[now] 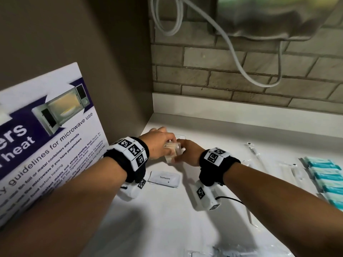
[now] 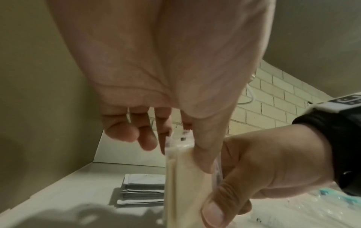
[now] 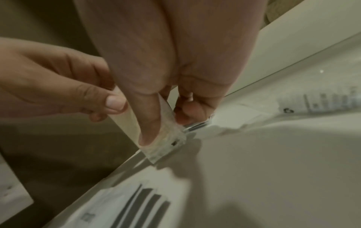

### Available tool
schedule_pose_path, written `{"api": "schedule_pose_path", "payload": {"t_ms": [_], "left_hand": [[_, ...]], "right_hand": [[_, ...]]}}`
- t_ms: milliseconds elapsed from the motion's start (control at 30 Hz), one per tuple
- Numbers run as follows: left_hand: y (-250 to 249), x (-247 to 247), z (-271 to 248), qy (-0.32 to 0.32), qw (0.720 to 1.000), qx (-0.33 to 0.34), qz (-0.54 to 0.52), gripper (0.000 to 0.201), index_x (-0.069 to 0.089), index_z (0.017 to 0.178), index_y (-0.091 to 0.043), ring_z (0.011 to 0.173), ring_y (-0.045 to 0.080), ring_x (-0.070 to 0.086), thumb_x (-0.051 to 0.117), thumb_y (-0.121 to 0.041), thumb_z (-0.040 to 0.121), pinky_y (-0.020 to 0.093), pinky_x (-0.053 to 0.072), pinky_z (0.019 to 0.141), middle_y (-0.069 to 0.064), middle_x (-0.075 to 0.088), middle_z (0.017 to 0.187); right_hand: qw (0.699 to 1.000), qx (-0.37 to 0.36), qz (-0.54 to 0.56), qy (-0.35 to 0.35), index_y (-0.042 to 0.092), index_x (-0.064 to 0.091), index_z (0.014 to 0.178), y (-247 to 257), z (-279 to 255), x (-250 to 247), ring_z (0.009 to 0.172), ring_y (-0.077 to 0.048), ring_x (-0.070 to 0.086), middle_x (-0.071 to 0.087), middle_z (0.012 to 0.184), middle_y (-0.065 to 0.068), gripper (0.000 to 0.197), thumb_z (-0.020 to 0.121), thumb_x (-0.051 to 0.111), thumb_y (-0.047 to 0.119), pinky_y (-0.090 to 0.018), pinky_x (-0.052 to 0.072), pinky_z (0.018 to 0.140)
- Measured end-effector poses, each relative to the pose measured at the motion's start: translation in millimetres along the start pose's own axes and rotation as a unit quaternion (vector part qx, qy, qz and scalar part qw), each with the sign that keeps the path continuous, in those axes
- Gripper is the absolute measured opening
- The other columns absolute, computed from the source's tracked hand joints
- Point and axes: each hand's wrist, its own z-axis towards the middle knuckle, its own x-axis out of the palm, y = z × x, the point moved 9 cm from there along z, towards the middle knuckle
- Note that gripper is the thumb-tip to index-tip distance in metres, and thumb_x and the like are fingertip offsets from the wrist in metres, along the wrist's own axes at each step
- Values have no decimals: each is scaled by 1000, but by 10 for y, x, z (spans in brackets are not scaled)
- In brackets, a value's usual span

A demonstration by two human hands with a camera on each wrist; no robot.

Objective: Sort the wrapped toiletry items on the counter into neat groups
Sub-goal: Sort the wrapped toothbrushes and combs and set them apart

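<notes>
A small stack of cream packets in clear wrap (image 1: 171,152) is held upright just above the white counter (image 1: 213,138), near the back left corner. My left hand (image 1: 169,142) pinches its top edge between thumb and fingers, as the left wrist view shows on the stack (image 2: 181,177). My right hand (image 1: 179,155) grips its lower right side, with the thumb (image 3: 148,123) pressed flat on the wrap (image 3: 168,138). A white sachet marked Toothpaste (image 1: 165,179) lies in front of the hands. A pile of white sachets (image 2: 142,191) sits behind the stack.
Teal wrapped packets (image 1: 326,175) lie in a row at the right edge, with clear-wrapped toothbrushes (image 1: 259,160) beside them. A microwave guidelines poster (image 1: 46,136) leans against the left wall. A white cable (image 1: 241,67) hangs over the brick wall. More clear wrappers (image 1: 232,252) lie at the near edge.
</notes>
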Motion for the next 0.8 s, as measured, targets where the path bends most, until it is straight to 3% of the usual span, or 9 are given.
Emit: {"api": "schedule_pose_path", "payload": {"t_ms": [133,233,367,433,567,733,800], "left_hand": [[-5,132,-9,36,999,5,-23,33,52,121,-22,103,23,54,60,-29,90,26,36,82,4,51,116],[-32,125,17,20,1000,10,-21,34,52,119,-17,106,24,54,61,-27,89,25,36,80,6,54,116],[-76,-27,28,-23,1000,9,-18,35,54,117,-17,97,21,54,66,-28,85,22,34,76,4,53,111],[-94,-72,29,-31,999,8,-20,39,54,118,-18,94,19,53,67,-31,83,23,37,77,3,52,109],[-81,109,41,15,1000,-5,9,45,53,123,-16,107,25,55,67,-28,81,26,42,89,8,51,120],[-60,75,69,1,1000,-6,-8,43,52,124,-15,107,24,54,65,-25,84,22,36,82,4,47,115],[-42,26,79,-7,1000,-8,-11,44,52,124,-16,103,22,53,66,-25,84,22,35,81,1,44,108]], "right_hand": [[999,2,-32,23,17,61,111,0,-4,65,86,-16,56,59,92,3,41,74,78,12,-22,40,72],[998,1,-60,21,23,59,101,22,19,32,87,-16,56,60,93,3,33,75,77,17,-23,40,70],[999,-10,-49,17,16,62,113,77,60,-31,88,-19,58,63,95,-2,42,74,76,12,-24,42,75],[999,-17,-41,19,15,61,118,107,77,-39,92,-20,60,66,101,-5,49,73,78,10,-26,45,79],[996,0,-81,31,16,61,114,57,71,-4,91,-18,56,61,98,1,50,70,82,16,-23,41,77],[997,2,-78,20,12,66,107,78,71,-61,85,-19,54,60,90,-2,36,73,79,13,-24,39,66],[997,1,-77,15,11,67,108,85,84,-91,84,-19,55,61,90,-2,37,72,79,13,-24,39,69]]}}
